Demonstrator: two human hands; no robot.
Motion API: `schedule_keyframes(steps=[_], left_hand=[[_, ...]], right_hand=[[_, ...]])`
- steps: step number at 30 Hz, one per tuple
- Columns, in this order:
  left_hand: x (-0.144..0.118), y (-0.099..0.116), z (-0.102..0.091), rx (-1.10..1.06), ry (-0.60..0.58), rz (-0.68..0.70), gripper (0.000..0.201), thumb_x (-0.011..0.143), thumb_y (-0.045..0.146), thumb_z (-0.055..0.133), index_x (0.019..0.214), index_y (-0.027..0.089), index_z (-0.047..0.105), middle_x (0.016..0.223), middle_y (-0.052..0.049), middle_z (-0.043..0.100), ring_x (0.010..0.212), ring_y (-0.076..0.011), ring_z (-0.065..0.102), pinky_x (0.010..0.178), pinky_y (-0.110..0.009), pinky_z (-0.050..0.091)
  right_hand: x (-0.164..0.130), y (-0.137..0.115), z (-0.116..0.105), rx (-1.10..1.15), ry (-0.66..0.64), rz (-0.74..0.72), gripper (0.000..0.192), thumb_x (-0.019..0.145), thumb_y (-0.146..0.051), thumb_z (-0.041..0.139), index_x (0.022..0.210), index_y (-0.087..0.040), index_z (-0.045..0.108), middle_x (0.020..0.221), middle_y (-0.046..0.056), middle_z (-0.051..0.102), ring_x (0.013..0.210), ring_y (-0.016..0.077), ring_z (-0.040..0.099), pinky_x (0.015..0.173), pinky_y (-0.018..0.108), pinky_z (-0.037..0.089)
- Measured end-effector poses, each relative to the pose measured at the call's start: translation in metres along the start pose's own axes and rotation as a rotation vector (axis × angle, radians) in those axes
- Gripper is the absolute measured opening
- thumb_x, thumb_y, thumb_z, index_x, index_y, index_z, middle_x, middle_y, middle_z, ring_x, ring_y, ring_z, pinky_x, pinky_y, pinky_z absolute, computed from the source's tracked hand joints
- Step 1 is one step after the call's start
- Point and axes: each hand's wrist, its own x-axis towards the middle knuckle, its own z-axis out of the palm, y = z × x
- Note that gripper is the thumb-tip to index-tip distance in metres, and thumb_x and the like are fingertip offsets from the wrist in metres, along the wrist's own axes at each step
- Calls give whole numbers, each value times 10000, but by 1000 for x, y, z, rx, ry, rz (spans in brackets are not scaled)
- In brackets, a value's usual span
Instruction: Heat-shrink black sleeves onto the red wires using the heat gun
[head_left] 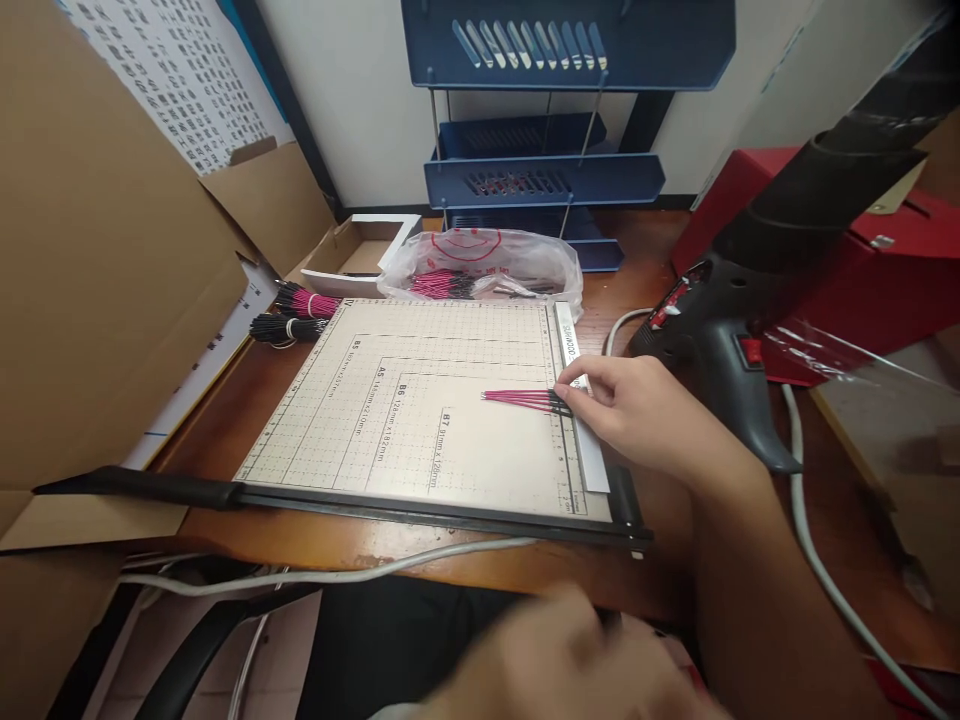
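Note:
Thumb and fingers of my right hand (626, 400) are pinched on the black ends of several thin pink wires (517, 398). The wires fan out slightly to the left, lying on or just above the cream board of a paper trimmer (480, 450). Beneath the hand runs the trimmer's white ruler strip (594, 460). My left hand (562, 660) is low in the view, in front of the table edge, smeared by motion. Its fingers cannot be made out, nor whether it holds anything.
Bundles of black and pink wires (289, 328) lie behind the trimmer, beside a plastic bag (487, 265) of more wires. A black heat gun (720, 310) stands at right near a red box (825, 290). Cardboard (112, 220) borders the left; blue shelves (544, 180) stand behind. The trimmer's handle (157, 487) points left.

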Motion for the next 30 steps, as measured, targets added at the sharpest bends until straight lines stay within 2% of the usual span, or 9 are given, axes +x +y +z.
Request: schedule_keyframes(steps=[3,5,8,10,13,19,24,30], left_hand=[[22,-30,-3,82,128,-188,291,1046,282,464,1271,213,635,1313,-131,671,1256,-293,602,1017,-501,540],[29,-48,-1,165,151,-292,413,1050,344,447,1378,116,553,1437,-173,606,1403,-333,496,1130,-550,453],[33,-62,5,244,-21,-294,613,1062,456,404,1483,13,437,1578,-208,457,1517,-368,339,1227,-556,322],[36,-65,8,248,-98,-271,678,1065,502,372,1536,15,379,1627,-187,385,1544,-365,277,1248,-549,276],[41,-66,9,217,-137,-238,691,1063,551,333,1572,85,362,1671,-125,313,1564,-341,233,1264,-549,237],[43,-69,10,178,-177,-260,655,1078,512,292,1571,91,380,1662,-111,333,1568,-286,239,1292,-505,189],[42,-68,11,169,-169,-262,653,1065,508,336,1563,90,398,1663,-103,328,1563,-286,257,1288,-497,216],[43,-67,11,168,-165,-266,656,1059,503,341,1564,88,398,1658,-99,343,1557,-277,275,1292,-477,209]], right_hand=[[0,0,1,8,-12,-20,193,904,-343,571,942,-236,727,572,-33,497,551,103,434,577,240,268],[0,0,1,10,-17,-28,190,899,-336,578,958,-227,723,578,-31,491,555,102,431,584,240,266],[1,1,1,8,-14,-32,211,913,-340,562,1015,-226,707,601,-29,502,570,104,439,595,240,270],[2,2,1,12,-11,-24,234,928,-328,531,1068,-227,689,617,-27,515,578,106,445,601,240,273],[0,2,0,35,-28,-10,248,923,-282,492,1092,-229,666,613,-32,511,568,107,442,597,240,276],[-6,-2,-5,2,-103,-15,346,834,-295,543,1172,-258,610,622,-51,497,576,113,442,592,237,277],[-5,-4,-2,-87,-67,13,271,815,-318,536,1065,-263,626,641,-39,533,573,116,439,595,245,253],[-4,-6,1,-82,-31,24,226,836,-344,530,1008,-248,640,628,-28,530,565,118,437,596,244,257]])
